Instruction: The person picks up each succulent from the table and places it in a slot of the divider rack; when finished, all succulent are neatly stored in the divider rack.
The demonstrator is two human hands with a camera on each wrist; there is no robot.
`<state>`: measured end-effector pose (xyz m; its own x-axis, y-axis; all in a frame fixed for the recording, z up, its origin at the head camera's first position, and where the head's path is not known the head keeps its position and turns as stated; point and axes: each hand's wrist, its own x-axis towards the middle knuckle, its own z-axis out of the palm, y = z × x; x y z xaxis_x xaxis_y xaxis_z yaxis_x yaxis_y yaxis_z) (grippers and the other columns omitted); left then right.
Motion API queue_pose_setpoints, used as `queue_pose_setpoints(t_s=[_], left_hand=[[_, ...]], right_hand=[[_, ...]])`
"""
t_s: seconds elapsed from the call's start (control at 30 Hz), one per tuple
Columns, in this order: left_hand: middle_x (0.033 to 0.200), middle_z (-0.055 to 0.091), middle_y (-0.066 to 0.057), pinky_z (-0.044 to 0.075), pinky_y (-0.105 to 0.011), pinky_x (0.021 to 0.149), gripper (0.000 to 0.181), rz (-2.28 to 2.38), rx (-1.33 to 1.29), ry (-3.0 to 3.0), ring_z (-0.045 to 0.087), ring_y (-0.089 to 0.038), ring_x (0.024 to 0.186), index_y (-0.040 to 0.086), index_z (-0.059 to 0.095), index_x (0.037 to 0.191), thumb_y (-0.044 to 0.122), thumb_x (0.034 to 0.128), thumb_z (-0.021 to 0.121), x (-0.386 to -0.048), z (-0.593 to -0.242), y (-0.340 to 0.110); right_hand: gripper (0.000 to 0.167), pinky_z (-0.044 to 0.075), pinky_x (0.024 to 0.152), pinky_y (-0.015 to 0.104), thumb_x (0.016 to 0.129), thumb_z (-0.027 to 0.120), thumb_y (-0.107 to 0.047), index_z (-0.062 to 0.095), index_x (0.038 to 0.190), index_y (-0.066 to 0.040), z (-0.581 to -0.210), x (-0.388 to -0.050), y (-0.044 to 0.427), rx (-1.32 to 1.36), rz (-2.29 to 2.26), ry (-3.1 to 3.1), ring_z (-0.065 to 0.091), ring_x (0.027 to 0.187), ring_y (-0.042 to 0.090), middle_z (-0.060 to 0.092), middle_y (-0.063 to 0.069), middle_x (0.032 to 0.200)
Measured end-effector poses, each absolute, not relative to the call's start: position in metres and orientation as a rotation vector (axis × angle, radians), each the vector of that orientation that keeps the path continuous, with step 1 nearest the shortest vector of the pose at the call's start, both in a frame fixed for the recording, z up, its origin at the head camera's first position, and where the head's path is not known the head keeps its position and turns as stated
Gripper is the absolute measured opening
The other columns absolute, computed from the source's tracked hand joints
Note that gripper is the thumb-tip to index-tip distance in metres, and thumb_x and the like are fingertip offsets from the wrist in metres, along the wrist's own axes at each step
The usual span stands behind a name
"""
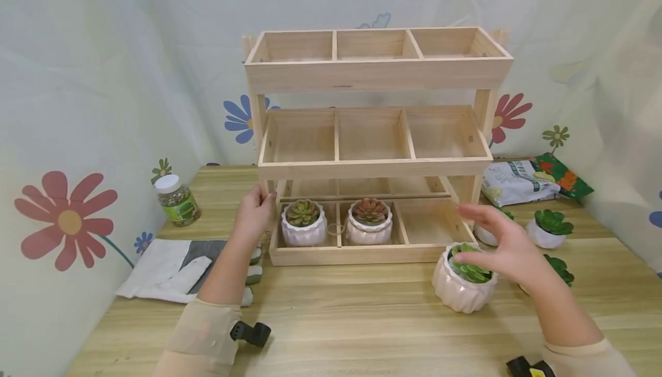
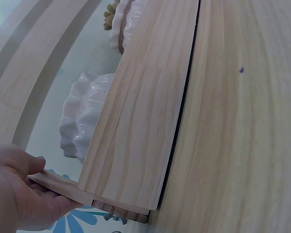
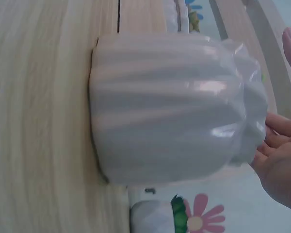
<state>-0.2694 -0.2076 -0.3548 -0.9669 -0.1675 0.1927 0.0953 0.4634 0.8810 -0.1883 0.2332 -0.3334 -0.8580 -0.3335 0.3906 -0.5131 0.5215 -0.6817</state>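
A three-tier wooden shelf stands on the table. The left hand grips the left end of its bottom tray, thumb on the edge, as the left wrist view also shows. White pots with a green succulent and a reddish one sit in that tray's left and middle compartments; the right one holds nothing. The right hand, thumb and fingers spread, is over a white ribbed pot with a green succulent, on the table before the tray's right end. In the right wrist view its fingers are by the pot's rim.
Several more potted succulents stand to the right, partly behind the right hand. Bags lie at the back right. A lidded jar and a pair of gloves are on the left. The shelf's upper trays overhang the bottom one.
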Motion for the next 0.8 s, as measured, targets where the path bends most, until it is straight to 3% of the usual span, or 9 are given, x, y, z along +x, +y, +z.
queue_pose_setpoints(t_s=[0.37, 0.63, 0.8], left_hand=[[0.101, 0.059, -0.022, 0.047, -0.038, 0.078, 0.024, -1.498, 0.051, -2.456, 0.055, -0.028, 0.091, -0.005, 0.053, 0.111, 0.015, 0.0983, 0.047, -0.271, -0.356, -0.209], [0.101, 0.058, -0.021, 0.047, -0.037, 0.076, 0.024, -1.503, 0.076, -2.474, 0.055, -0.027, 0.091, -0.004, 0.052, 0.110, 0.017, 0.0989, 0.046, -0.271, -0.356, -0.208], [0.098, 0.058, -0.020, 0.047, -0.035, 0.073, 0.023, -1.493, 0.067, -2.473, 0.054, -0.026, 0.088, -0.004, 0.052, 0.107, 0.017, 0.0988, 0.046, -0.271, -0.356, -0.209]], right_hand=[[0.085, 0.027, 0.095, 0.009, 0.061, 0.086, -0.002, 0.042, 0.133, 0.001, -0.353, -0.200, 0.260, 0.935, 1.384, -2.626, 0.040, 0.120, 0.001, 0.048, 0.020, 0.131], [0.090, 0.034, 0.094, 0.019, 0.063, 0.087, -0.014, 0.038, 0.137, -0.003, -0.361, -0.204, 0.270, 1.142, 1.441, -2.733, 0.040, 0.123, 0.010, 0.044, 0.019, 0.135], [0.094, 0.036, 0.092, 0.019, 0.059, 0.088, -0.008, 0.037, 0.137, -0.005, -0.361, -0.204, 0.270, 1.189, 1.477, -2.739, 0.044, 0.117, 0.013, 0.045, 0.020, 0.131]])
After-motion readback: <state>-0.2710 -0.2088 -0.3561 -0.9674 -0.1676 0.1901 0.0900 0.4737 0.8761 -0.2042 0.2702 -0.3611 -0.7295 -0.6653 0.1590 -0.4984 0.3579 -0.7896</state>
